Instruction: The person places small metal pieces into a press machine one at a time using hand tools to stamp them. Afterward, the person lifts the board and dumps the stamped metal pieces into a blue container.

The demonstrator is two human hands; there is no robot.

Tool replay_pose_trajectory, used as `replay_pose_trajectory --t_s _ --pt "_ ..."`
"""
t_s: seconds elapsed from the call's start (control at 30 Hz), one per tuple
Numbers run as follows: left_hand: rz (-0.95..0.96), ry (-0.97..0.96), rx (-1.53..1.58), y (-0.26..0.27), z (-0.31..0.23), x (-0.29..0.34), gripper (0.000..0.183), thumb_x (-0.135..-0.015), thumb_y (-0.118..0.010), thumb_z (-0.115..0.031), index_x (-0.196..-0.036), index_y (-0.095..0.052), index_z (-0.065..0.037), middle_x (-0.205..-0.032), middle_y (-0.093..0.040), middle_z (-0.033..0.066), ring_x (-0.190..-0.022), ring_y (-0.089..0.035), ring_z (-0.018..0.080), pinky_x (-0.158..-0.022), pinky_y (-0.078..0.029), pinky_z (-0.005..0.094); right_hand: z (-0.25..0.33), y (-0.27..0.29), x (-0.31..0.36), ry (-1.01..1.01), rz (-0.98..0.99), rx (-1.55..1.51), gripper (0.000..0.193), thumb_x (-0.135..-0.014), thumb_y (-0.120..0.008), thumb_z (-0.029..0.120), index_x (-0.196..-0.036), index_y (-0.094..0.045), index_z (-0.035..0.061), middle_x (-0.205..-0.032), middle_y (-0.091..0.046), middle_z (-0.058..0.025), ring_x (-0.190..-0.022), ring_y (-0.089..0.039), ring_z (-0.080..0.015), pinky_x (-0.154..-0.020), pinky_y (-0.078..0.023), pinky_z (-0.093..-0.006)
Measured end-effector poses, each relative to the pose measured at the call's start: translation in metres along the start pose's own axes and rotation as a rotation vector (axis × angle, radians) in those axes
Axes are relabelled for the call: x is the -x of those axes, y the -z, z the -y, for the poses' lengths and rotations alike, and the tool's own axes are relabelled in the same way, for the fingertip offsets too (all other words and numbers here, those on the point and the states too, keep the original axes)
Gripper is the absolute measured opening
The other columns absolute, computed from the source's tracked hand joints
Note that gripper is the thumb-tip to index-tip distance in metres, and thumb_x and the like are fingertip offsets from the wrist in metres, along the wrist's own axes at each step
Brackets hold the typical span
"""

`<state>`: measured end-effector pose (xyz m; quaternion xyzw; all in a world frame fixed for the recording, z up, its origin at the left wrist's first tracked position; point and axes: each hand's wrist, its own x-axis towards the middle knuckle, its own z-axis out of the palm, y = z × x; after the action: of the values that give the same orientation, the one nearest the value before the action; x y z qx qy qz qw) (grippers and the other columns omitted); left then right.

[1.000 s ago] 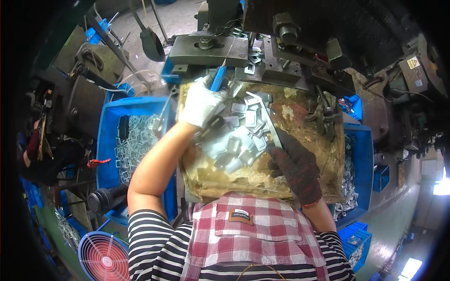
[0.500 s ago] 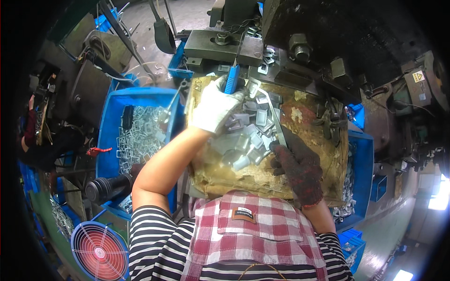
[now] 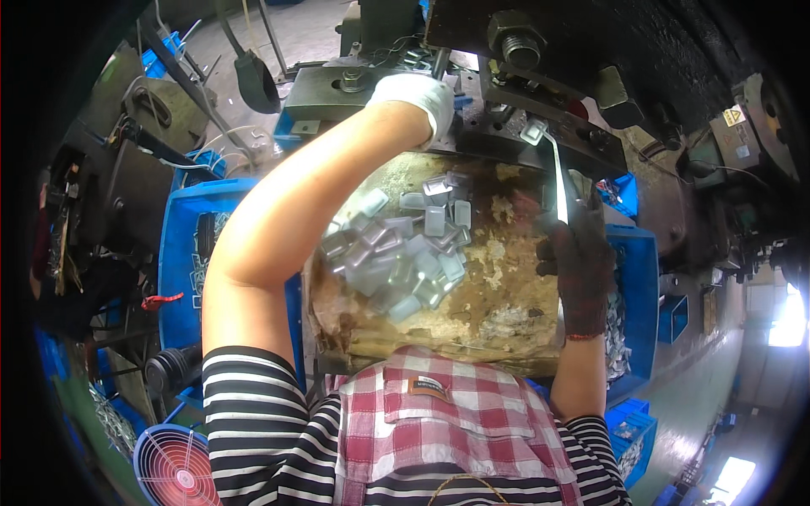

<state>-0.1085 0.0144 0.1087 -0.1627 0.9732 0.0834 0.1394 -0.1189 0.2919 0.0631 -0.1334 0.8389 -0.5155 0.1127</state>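
My left hand [image 3: 415,99], in a white glove, is stretched far forward to the metal blocks of the machine. It is closed, its fingers mostly hidden; a bit of a blue-handled tool [image 3: 462,101] shows beside it. My right hand [image 3: 580,261], in a dark knitted glove, grips long metal tweezers [image 3: 562,187] with a bent tip. At that tip hangs a small silver tray-shaped metal part [image 3: 533,131], in front of the machine's lower block. Between my arms, a loose heap of similar metal parts [image 3: 434,221] lies on a worn, yellowish-brown work board [image 3: 498,325].
A blue crate [image 3: 175,244] with metal parts stands left of the board, another blue crate [image 3: 643,316] right of it. The dark machine body with a big bolt [image 3: 516,46] overhangs the far side. A red-bladed fan [image 3: 179,468] stands at lower left.
My left hand has gone forward from the board's far edge to the machine. My right hand has moved right and forward, carrying the part on the tweezers away from the heap. The view has shifted slightly.
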Motion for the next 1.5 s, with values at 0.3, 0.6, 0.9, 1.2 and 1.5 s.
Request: replay_pose_trajectory --t_s 0.3,0.6,0.9,1.2,1.5 --pt "-0.222 -0.24 0.283 -0.102 0.036 0.026 0.046 -0.084 -0.079 -0.033 -0.12 -0.068 -0.007 -0.102 -0.073 0.0174 -0.091 -0.072 0.0351 -0.085 -0.057 0.0421 0.02 -0.027 -0.038 0.056 0.108 0.019 0.037 -0.097 -0.064 0.017 -0.133 -0.064 0.0099 -0.083 -0.069 -0.0038 -0.064 -0.065 -0.0102 -0.057 -0.054 -0.0273" --pt "-0.167 -0.195 0.212 -0.115 0.026 0.049 0.031 -0.089 -0.068 -0.018 -0.12 -0.07 -0.012 -0.096 -0.073 0.0183 -0.084 -0.073 0.0348 -0.076 -0.057 0.045 0.004 -0.036 -0.048 0.258 0.039 0.077 0.038 -0.096 -0.064 0.015 -0.134 -0.062 0.0105 -0.078 -0.067 -0.0035 -0.063 -0.061 -0.0099 -0.058 -0.051 -0.0285" --pt "-0.34 0.153 1.218 -0.136 0.057 0.038 0.036 -0.087 -0.08 -0.019 -0.115 -0.068 -0.002 -0.074 -0.064 0.0004 -0.065 -0.054 0.0072 -0.063 -0.046 0.0244 -0.004 -0.015 0.021 -0.039 0.184 0.004 0.039 -0.098 -0.063 0.012 -0.136 -0.062 0.0086 -0.094 -0.068 -0.0019 -0.071 -0.065 -0.0081 -0.059 -0.055 -0.0249" --pt "-0.387 0.258 1.393 -0.126 0.05 0.052 0.042 -0.087 -0.08 -0.02 -0.121 -0.065 0.0 -0.096 -0.07 0.0052 -0.08 -0.061 0.0118 -0.076 -0.051 0.0289 0.01 -0.038 0.056 -0.14 0.447 -0.15 0.045 -0.097 -0.065 0.01 -0.141 -0.06 0.009 -0.106 -0.073 -0.0052 -0.078 -0.068 -0.01 -0.062 -0.058 -0.0249" --pt "-0.23 0.276 1.749 -0.128 0.054 0.06 0.031 -0.092 -0.078 -0.024 -0.116 -0.069 -0.008 -0.099 -0.072 0.004 -0.081 -0.069 0.0117 -0.066 -0.057 0.027 0.014 -0.045 0.056 -0.049 0.466 -0.097 0.047 -0.099 -0.063 0.013 -0.145 -0.054 0.0073 -0.101 -0.074 -0.009 -0.082 -0.071 -0.0127 -0.067 -0.06 -0.0282"
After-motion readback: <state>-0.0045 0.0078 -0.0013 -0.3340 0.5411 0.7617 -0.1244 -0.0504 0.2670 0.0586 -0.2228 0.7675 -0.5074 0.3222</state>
